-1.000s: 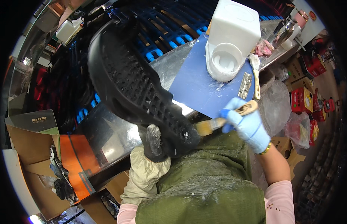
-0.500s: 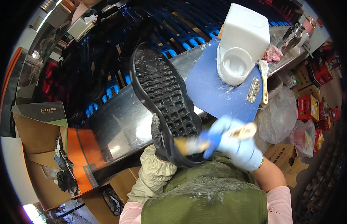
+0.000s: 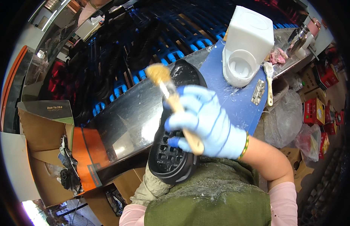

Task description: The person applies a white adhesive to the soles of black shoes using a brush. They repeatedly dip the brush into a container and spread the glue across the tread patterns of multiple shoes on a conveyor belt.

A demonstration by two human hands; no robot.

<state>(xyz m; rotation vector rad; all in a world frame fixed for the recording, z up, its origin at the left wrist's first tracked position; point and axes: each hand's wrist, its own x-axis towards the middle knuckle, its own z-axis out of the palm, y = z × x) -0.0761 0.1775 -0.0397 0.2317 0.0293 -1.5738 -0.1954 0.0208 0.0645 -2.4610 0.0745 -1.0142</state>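
1. Sole [image 3: 166, 155] is slanting between apron [image 3: 212, 209] and table [image 3: 139, 107], left of the blue mat [image 3: 241, 109].
2. Right hand [image 3: 209, 124] is gripping a brush [image 3: 175, 103], gloved fingers curling round its handle; the bristles [image 3: 158, 74] are pointing far and left.
3. Left hand is hiding behind the sole, so its grip cannot be told.
4. White container [image 3: 249, 35] is standing on the mat, a second brush [image 3: 269, 83] lying to its right.
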